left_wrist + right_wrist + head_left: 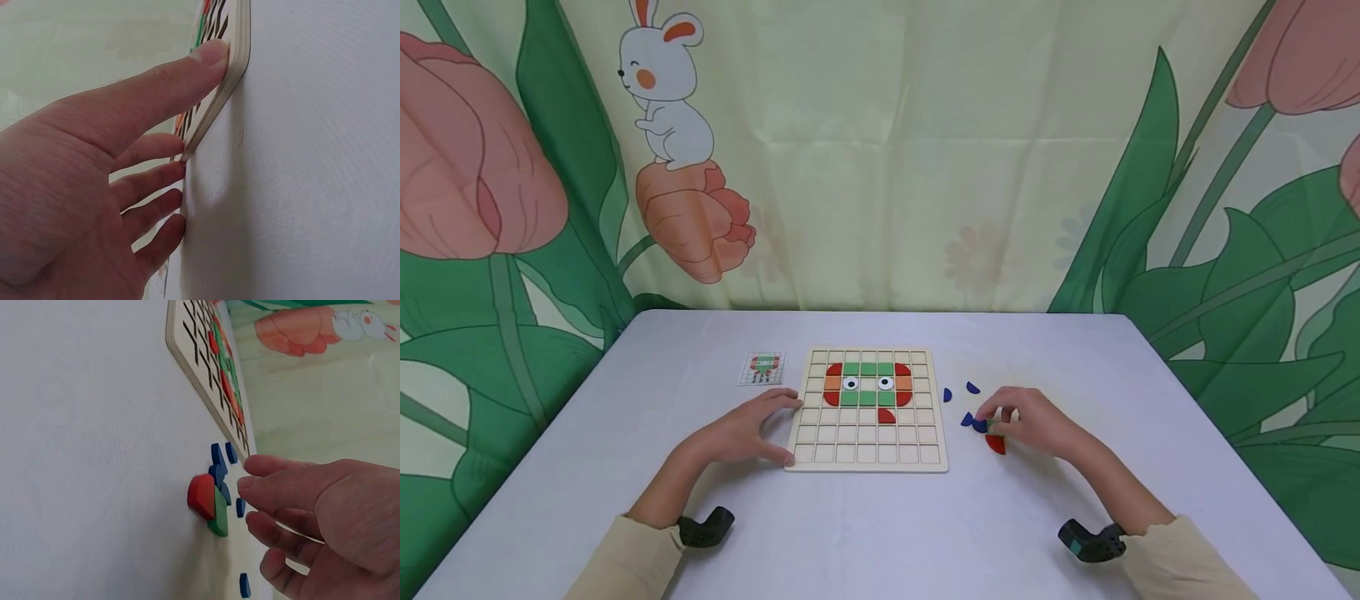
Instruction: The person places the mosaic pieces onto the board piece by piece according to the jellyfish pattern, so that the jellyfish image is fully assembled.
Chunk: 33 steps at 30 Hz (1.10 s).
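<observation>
A wooden grid board lies mid-table, with red, green and orange pieces and two eye tiles forming a face; a red quarter piece sits below it. My left hand steadies the board's left side, its thumb on the near corner and fingertips along the edge. To the right, my right hand hovers over loose pieces, its fingers bent and no piece visible between them. Beneath it are a blue piece, a red piece and a green piece, the last mostly hidden in the head view.
A small picture card with a figure on a grid lies left of the board. More blue pieces are scattered between the board and my right hand. A printed curtain hangs behind the white table.
</observation>
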{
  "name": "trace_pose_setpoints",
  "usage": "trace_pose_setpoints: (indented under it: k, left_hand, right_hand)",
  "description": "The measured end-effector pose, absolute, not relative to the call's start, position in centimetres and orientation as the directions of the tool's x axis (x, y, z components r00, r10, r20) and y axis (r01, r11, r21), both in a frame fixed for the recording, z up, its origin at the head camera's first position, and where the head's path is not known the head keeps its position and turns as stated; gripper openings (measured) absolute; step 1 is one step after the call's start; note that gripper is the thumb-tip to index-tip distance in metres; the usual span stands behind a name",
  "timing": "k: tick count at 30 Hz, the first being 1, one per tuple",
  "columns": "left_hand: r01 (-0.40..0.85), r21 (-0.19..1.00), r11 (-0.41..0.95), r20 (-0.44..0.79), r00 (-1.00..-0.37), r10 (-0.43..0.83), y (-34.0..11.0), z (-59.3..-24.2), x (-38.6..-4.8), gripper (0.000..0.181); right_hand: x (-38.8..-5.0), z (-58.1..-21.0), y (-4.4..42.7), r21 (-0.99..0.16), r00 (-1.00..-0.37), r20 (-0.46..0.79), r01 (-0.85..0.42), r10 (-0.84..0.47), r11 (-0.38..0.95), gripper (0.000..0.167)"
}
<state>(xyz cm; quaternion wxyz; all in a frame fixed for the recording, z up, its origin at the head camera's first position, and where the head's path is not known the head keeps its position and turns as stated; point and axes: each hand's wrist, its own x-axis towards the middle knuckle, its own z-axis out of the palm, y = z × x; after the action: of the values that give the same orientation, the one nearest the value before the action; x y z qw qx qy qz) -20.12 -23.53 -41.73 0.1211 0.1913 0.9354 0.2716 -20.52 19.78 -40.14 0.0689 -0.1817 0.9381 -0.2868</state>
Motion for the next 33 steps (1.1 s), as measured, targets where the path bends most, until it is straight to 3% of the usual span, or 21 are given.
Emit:
trace_pose_setpoints:
  k: [15,33]
  left_hand:
    - [0.296,0.558,0.775,-0.124,-0.894,0.431,-23.6,-41.7,-20.2,0.082]
    - [0.299,0.565,0.769,-0.132,-0.887,0.442,-23.6,-41.4,-20.1,0.083]
  right_hand:
    - [-20.3,-41.1,21.0,-0.528,-0.919,-0.026,-0.322,-0.394,0.786,0.028]
    - [-20.6,-41.6,20.5,-0.506,-0.958,-0.057,-0.216,-0.282,0.835,0.027]
